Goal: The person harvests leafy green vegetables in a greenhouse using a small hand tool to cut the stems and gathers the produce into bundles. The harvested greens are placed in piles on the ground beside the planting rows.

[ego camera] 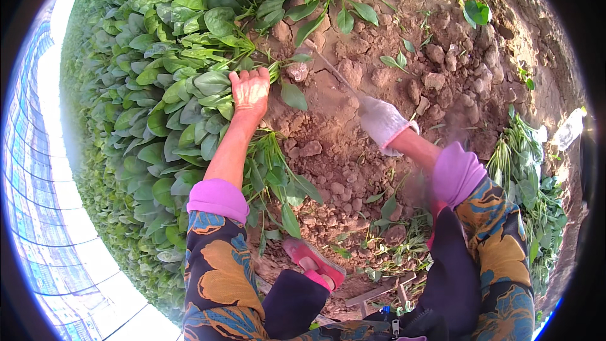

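Note:
My bare left hand (251, 90) is closed around the stems of a clump of spinach-like leafy greens (210, 83) at the edge of the dense bed. In my right hand (386, 121), which wears a pale knitted glove with a pink cuff edge, is a long thin-shafted hand tool (335, 70). Its far end, blurred, lies on the soil just right of the gripped clump; the handle is hidden inside the glove. Below my left wrist, a loose bunch of greens (277, 170) spreads over the soil.
The standing crop (137, 118) fills the left side. Dry clods (433, 80) cover the ground to the right. A pile of greens (525, 180) and a clear plastic bottle (568, 130) lie at far right. Wooden slats (378, 293) sit near my pink shoe (315, 260).

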